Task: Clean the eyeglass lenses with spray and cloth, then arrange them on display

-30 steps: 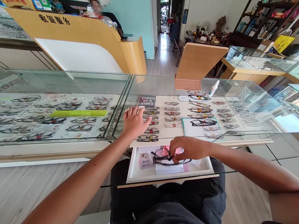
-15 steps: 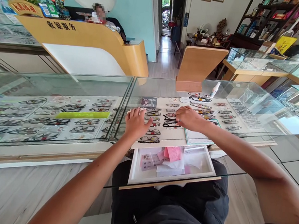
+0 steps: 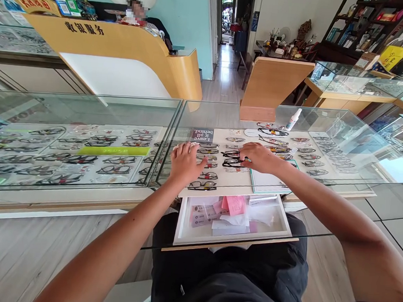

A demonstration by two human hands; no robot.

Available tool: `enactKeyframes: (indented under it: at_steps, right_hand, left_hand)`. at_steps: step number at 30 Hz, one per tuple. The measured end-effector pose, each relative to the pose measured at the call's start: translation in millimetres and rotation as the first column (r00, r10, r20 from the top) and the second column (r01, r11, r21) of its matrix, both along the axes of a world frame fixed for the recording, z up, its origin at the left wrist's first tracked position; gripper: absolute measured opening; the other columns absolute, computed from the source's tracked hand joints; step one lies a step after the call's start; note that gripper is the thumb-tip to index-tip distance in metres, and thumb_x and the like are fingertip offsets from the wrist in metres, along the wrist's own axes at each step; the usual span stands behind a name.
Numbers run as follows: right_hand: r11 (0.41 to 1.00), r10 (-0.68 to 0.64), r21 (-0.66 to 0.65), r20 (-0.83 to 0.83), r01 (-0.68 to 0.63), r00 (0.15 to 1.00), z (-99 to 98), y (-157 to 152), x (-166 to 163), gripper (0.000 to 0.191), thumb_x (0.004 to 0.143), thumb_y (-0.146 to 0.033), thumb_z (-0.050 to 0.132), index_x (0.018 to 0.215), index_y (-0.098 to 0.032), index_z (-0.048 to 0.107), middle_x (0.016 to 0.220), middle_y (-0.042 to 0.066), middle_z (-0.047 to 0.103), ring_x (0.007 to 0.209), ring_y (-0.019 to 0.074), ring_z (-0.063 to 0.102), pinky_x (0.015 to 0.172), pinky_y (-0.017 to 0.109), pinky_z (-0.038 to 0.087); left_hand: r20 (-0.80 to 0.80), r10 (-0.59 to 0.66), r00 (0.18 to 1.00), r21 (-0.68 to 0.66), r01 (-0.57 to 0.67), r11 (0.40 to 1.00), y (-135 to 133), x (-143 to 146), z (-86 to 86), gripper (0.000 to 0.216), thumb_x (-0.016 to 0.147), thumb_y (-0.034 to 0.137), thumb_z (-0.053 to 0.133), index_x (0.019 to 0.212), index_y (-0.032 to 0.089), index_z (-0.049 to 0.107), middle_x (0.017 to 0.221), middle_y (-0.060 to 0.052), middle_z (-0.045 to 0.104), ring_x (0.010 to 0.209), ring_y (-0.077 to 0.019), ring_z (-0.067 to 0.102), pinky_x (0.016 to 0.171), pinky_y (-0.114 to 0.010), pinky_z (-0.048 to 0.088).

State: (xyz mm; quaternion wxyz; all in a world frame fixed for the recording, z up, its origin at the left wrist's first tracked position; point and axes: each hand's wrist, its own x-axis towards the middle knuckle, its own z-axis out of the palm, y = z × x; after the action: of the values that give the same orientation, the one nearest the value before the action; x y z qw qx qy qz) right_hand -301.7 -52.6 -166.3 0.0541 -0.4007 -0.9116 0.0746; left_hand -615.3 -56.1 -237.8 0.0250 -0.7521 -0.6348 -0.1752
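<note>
My left hand (image 3: 185, 162) rests on the glass counter, thumb spread to the side. Its fingers are curled over a crumpled whitish cloth (image 3: 188, 145), mostly hidden beneath them. My right hand (image 3: 258, 157) is closed, fingertips pinching the side of a pair of black-framed eyeglasses (image 3: 233, 163). The glasses are over the countertop, lenses to the left of that hand; whether they touch the glass I cannot tell. Below the glass, rows of eyeglasses (image 3: 202, 185) lie between and around both hands.
An open white drawer (image 3: 179, 223) with papers and pink slips juts out above my lap. A white spray bottle (image 3: 294, 119) and a wooden-backed stand (image 3: 275, 82) are on the far side of the counter. A person (image 3: 137, 15) sits behind the yellow service desk (image 3: 126, 44).
The view has shifted slightly. My right hand still grips the black eyeglasses, with its fingers a little changed in pose. My left hand stays on the cloth.
</note>
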Motion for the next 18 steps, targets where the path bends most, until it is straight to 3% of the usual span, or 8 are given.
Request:
enactKeyframes:
  at_steps: [6, 8, 10, 12, 14, 16, 18]
  right_hand:
    - [0.994, -0.095, 0.046, -0.034, 0.097, 0.995, 25.3, -25, -8, 0.017, 0.099, -0.026, 0.075, 0.113, -0.017, 0.079, 0.15, 0.018, 0.07, 0.147, 0.0389, 0.059, 0.124, 0.058, 0.044]
    - [0.998, -0.065, 0.016, -0.158, 0.068, 0.985, 36.6, -49, -16, 0.019, 0.102, -0.03, 0.073, 0.117, -0.02, 0.078, 0.15, 0.015, 0.071, 0.143, 0.0365, 0.062, 0.12, 0.056, 0.048]
    - [0.988, 0.038, -0.13, -0.302, -0.081, 0.953, 37.1, -79, -27, 0.016, 0.107, -0.033, 0.067, 0.115, -0.025, 0.078, 0.136, 0.008, 0.077, 0.129, 0.0276, 0.07, 0.114, 0.046, 0.054]
    - [0.915, 0.144, -0.307, -0.357, -0.261, 0.923, 19.2, -106, -40, 0.018, 0.109, -0.033, 0.063, 0.111, -0.027, 0.079, 0.121, 0.005, 0.082, 0.114, 0.0219, 0.076, 0.104, 0.037, 0.057]
    - [0.854, 0.204, -0.418, -0.277, -0.309, 0.939, -15.8, -122, -52, 0.018, 0.107, -0.036, 0.066, 0.11, -0.028, 0.082, 0.117, 0.005, 0.083, 0.107, 0.0213, 0.076, 0.097, 0.033, 0.059]
    - [0.885, 0.132, -0.438, -0.082, -0.155, 0.988, -57.9, -121, -59, 0.013, 0.103, -0.032, 0.071, 0.106, -0.027, 0.083, 0.113, 0.005, 0.083, 0.105, 0.0213, 0.076, 0.094, 0.032, 0.059]
    - [0.934, -0.024, -0.354, 0.065, 0.046, 0.998, -93.6, -104, -59, 0.014, 0.103, -0.026, 0.07, 0.106, -0.023, 0.083, 0.117, 0.008, 0.083, 0.112, 0.0235, 0.074, 0.098, 0.034, 0.058]
  left_hand:
    - [0.005, -0.001, 1.0, -0.029, 0.001, 1.0, 1, 0, 0.2, 0.066, 0.107, 0.063, 0.044, 0.158, 0.024, 0.058, 0.172, -0.017, 0.051, 0.164, -0.0389, 0.037, 0.133, -0.062, 0.029]
    - [0.011, 0.007, 1.0, -0.03, -0.006, 1.0, 0, 0, 0.6, 0.065, 0.106, 0.063, 0.044, 0.157, 0.025, 0.059, 0.171, -0.016, 0.051, 0.164, -0.0383, 0.037, 0.135, -0.062, 0.028]
    - [0.014, 0.012, 1.0, -0.014, -0.012, 1.0, -1, 1, 1.2, 0.065, 0.106, 0.061, 0.045, 0.157, 0.024, 0.059, 0.17, -0.016, 0.052, 0.163, -0.0378, 0.038, 0.135, -0.061, 0.028]
    - [0.014, 0.009, 1.0, -0.009, -0.009, 1.0, -2, 2, 2.0, 0.065, 0.106, 0.06, 0.046, 0.157, 0.023, 0.059, 0.17, -0.016, 0.053, 0.163, -0.0383, 0.039, 0.134, -0.061, 0.029]
    - [0.013, 0.004, 1.0, -0.02, -0.004, 1.0, -2, 3, 2.7, 0.065, 0.106, 0.06, 0.046, 0.157, 0.022, 0.059, 0.17, -0.017, 0.052, 0.163, -0.0392, 0.038, 0.133, -0.063, 0.03]
    - [0.014, 0.004, 1.0, -0.023, -0.003, 1.0, -2, 3, 3.3, 0.064, 0.106, 0.059, 0.048, 0.157, 0.022, 0.059, 0.171, -0.017, 0.052, 0.163, -0.0392, 0.038, 0.133, -0.063, 0.03]
    - [0.018, 0.007, 1.0, -0.022, -0.007, 1.0, -2, 4, 3.8, 0.063, 0.106, 0.058, 0.049, 0.157, 0.022, 0.059, 0.171, -0.017, 0.051, 0.163, -0.0389, 0.038, 0.133, -0.063, 0.029]
